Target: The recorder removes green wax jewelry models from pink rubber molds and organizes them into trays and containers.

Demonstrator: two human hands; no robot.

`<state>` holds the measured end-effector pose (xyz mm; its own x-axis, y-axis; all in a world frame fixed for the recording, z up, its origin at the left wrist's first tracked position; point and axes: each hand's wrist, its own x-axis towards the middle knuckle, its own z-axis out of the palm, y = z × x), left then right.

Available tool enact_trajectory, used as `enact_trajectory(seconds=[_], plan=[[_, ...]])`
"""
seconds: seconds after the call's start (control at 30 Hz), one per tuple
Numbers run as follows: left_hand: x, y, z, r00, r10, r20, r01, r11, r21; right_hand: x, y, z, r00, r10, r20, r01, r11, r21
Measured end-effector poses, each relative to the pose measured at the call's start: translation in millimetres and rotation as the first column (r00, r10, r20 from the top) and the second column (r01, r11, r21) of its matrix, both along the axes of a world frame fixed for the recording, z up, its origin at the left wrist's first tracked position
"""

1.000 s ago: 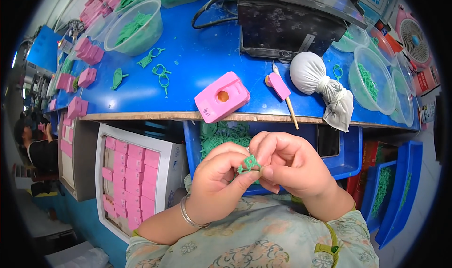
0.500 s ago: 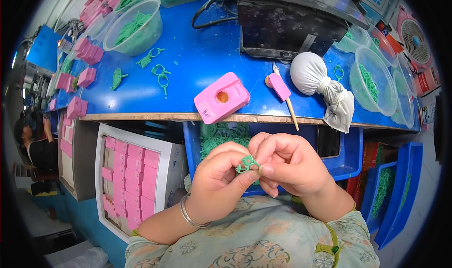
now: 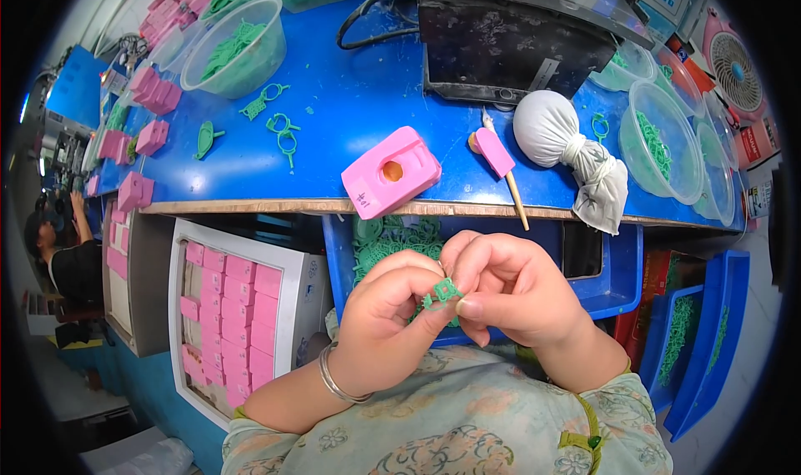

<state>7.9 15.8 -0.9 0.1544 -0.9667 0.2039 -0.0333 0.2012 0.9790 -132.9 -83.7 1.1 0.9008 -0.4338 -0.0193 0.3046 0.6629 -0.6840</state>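
A small green wax pattern with openwork is pinched between the fingertips of both hands, over my lap just in front of the bench edge. My left hand grips it from the left, thumb and forefinger closed. My right hand pinches its right end, the thumb against the forefinger. Part of the piece is hidden by the fingers. Behind my hands, a blue tray holds a heap of similar green pieces. On the bench lies a pink mould block with a round orange-brown hole.
A tied white cloth pouch and a pink-gripped wooden-handled tool lie near the edge. A black machine stands behind. Plastic bowls of green pieces line both sides. A drawer of pink moulds is at left; a co-worker sits far left.
The green wax pattern has turned slightly between my fingertips, its openwork part shifting a little right. Far left, the co-worker's arm has moved. My forearms have stayed about in place.
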Motion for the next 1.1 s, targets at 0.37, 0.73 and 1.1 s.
enact_trajectory(seconds=[0.37, 0.73, 1.1], plan=[[2, -1, 11, 0.96, 0.185, 0.208, -0.174, 0.982, -0.071, 0, 7, -3, 0.903, -0.426, 0.043, 0.344, 0.66, -0.668], [3, 1, 11, 0.946, 0.108, 0.306, -0.07, 0.989, -0.132, 1, 8, -6, 0.91, -0.412, 0.036, 0.319, 0.643, -0.696], [0, 1, 8, 0.931, 0.24, 0.274, -0.193, 0.963, -0.188, 1, 8, -5, 0.897, -0.438, 0.062, 0.307, 0.515, -0.801]])
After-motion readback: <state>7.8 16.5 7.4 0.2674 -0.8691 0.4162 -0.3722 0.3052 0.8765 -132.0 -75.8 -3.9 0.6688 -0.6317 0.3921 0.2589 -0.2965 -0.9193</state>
